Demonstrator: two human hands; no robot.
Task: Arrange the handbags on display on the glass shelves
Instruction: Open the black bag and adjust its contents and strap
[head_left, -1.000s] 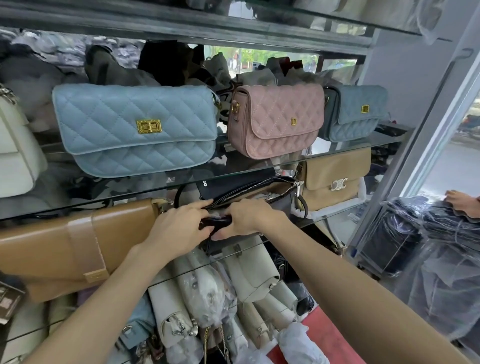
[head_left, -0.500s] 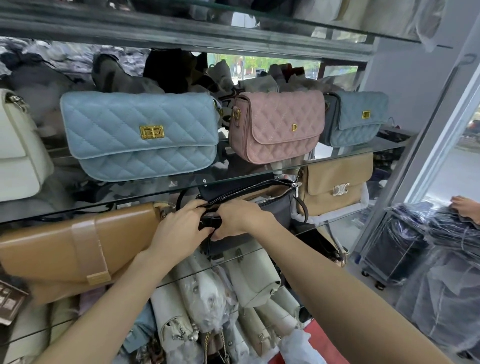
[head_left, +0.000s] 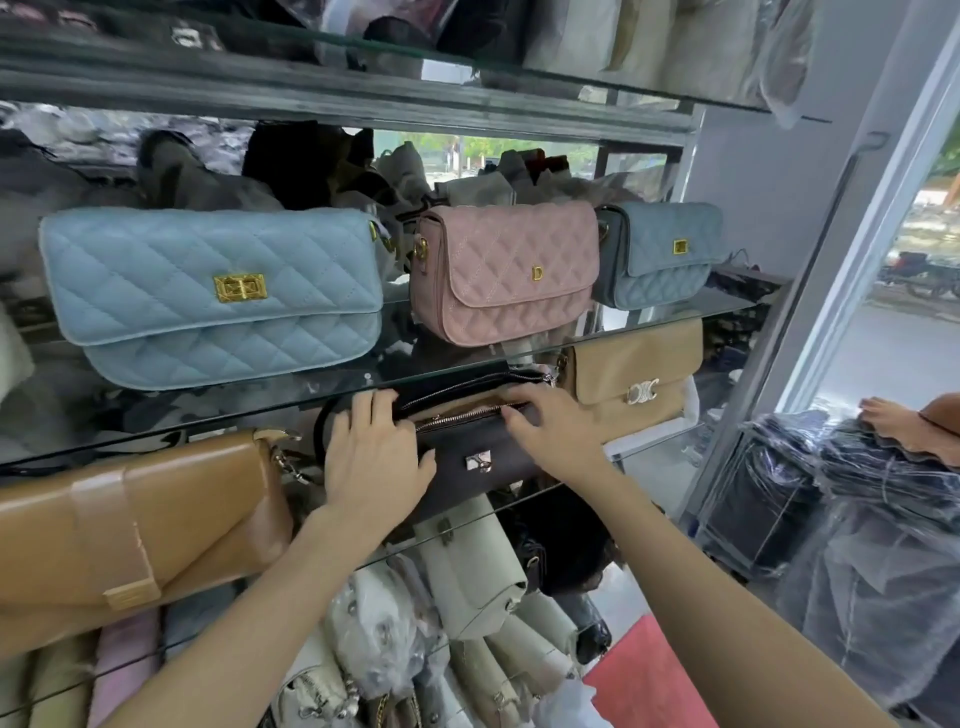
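A black handbag (head_left: 483, 457) with a silver clasp and an open top zip stands on the middle glass shelf (head_left: 649, 447), between a large tan bag (head_left: 135, 514) and a beige bag (head_left: 634, 364) with a silver clasp. My left hand (head_left: 371, 457) lies flat on the black bag's left end, fingers pointing up. My right hand (head_left: 550, 426) rests on its top right, with the fingertips at the zip. On the upper glass shelf (head_left: 208, 421) stand a light blue quilted bag (head_left: 208, 296), a pink quilted bag (head_left: 504, 270) and a grey-blue quilted bag (head_left: 660, 254).
Several plastic-wrapped pale bags (head_left: 467, 571) are packed under the middle shelf. Piles of plastic-wrapped goods (head_left: 883, 519) stand at the right, with another person's hand (head_left: 883, 413) on top. A red mat (head_left: 649, 670) lies on the floor. More bags fill the top shelf.
Both hands have let go of the black strap they gripped together in front of the bag. They have spread apart onto the black bag's left end and top.
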